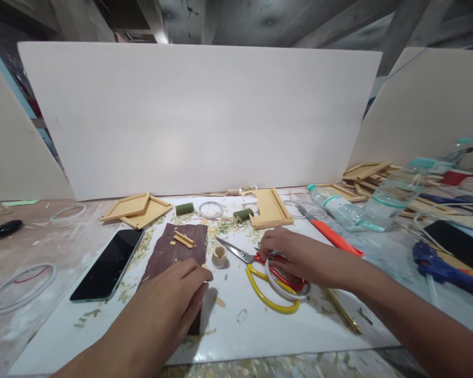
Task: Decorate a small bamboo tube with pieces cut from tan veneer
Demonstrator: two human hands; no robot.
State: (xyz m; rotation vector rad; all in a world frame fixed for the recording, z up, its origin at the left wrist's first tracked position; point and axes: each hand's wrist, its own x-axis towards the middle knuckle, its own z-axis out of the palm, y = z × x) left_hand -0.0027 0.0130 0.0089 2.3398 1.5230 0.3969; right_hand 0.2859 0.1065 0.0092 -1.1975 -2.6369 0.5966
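My left hand (pixel 175 296) rests over the lower part of a brown sheet like sandpaper (pixel 169 241). Its fingers are loosely bent, and no object shows in them. Just beyond its fingertips a small pale bamboo ring (pixel 219 256) stands on the white board. My right hand (pixel 279 251) reaches down with curled fingers onto the red part of the handles of scissors (pixel 270 303), which also have yellow on them. Their blades lie pointing left and away from me. A whitish plastic ring (pixel 274 281) lies around the handles under this hand. The right fingertips are partly hidden.
A phone (pixel 108 265) lies left of the brown sheet. Green bamboo pieces (pixel 184 208) and wooden frames (pixel 270 207) line the back. A red-handled cutter (pixel 335 237), plastic bottles (pixel 396 191) and a blue glue gun (pixel 449 268) lie right. A white panel (pixel 201 115) stands behind.
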